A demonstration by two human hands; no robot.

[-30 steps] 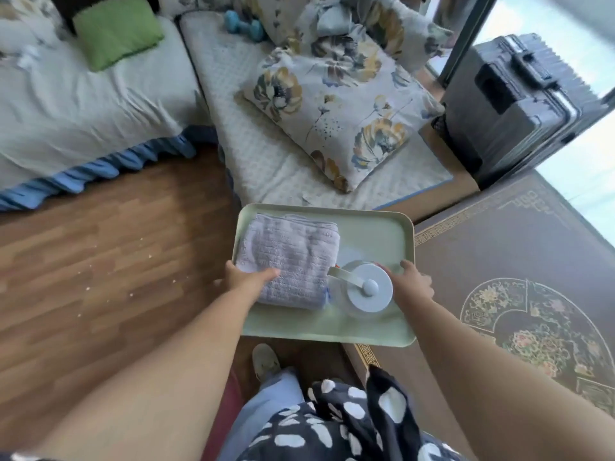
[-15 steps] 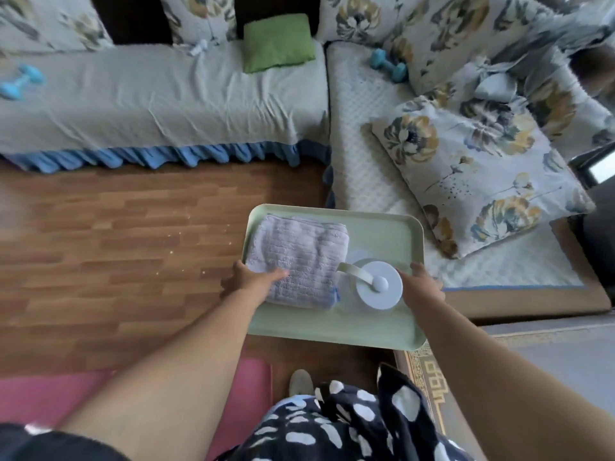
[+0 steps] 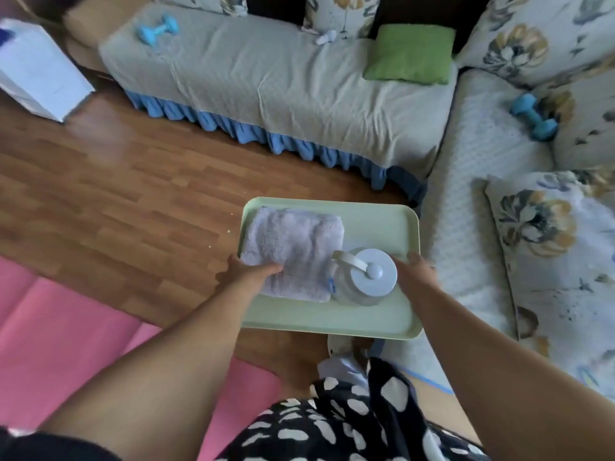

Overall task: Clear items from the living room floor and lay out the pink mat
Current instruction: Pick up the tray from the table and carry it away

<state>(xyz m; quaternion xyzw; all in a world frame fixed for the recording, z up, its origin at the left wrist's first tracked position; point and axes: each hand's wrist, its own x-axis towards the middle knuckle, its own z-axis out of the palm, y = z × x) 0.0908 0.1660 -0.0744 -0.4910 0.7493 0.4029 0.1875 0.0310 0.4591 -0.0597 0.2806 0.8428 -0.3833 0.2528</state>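
Polka-dot black and white fabric [image 3: 332, 427] fills the bottom centre, the wearer's own clothing. Just above it, both hands carry a pale green tray [image 3: 376, 221] level over the floor. Left hand [image 3: 248, 272] grips the left rim, thumb lying on top of the folded lilac towel [image 3: 293, 247], which likely pins it while walking. Right hand [image 3: 416, 271] grips the right rim beside the white lidded jug [image 3: 364, 277]; fingers are under the tray, so only the thumb side shows. Jug sits in the near half of the tray, touching the towel, with its handle pointing toward the towel. Keeping the load close to the hands probably helps balance. Judgement: mid-carry, clearing step, tray not yet set down. Pink mat [image 3: 60, 331] is at lower left on the wood floor [image 3: 133, 181], creased into panels and running out of frame, so I cannot tell whether it's fully unrolled. Further up, a grey-covered sofa [image 3: 283, 81] with a blue frill spans the top, carrying a green cushion [image 3: 412, 54] and a blue dumbbell [image 3: 158, 28]. A second blue dumbbell [image 3: 534, 116] lies at upper right on the quilted side section, beside the floral pillows [image 3: 545, 234]. White box [image 3: 36, 74] at upper left, blurred.
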